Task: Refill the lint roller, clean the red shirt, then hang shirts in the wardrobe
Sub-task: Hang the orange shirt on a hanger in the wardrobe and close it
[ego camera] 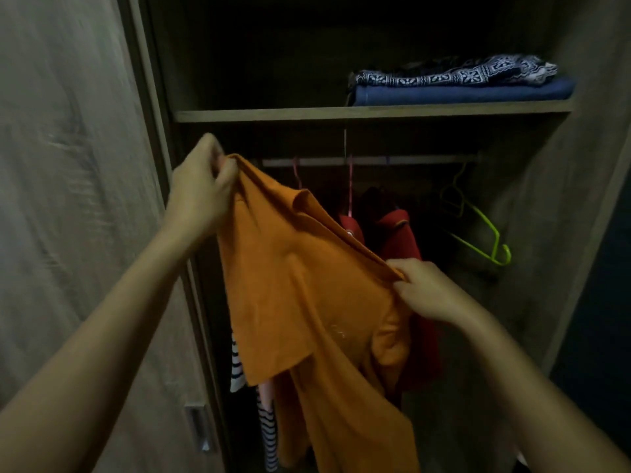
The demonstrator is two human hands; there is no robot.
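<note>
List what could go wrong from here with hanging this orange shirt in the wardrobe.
1. The orange shirt is held only by pinches, the left hand at one shoulder and the right hand at the other; a slipped pinch could drop it.
2. The red shirt hangs right behind it on the rail; pushing in could knock it askew.
3. The green hanger hangs tilted and could be bumped off.

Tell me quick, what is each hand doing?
Left hand: closed, gripping the orange shirt at its top.
Right hand: closed, pinching the same shirt's edge.
</note>
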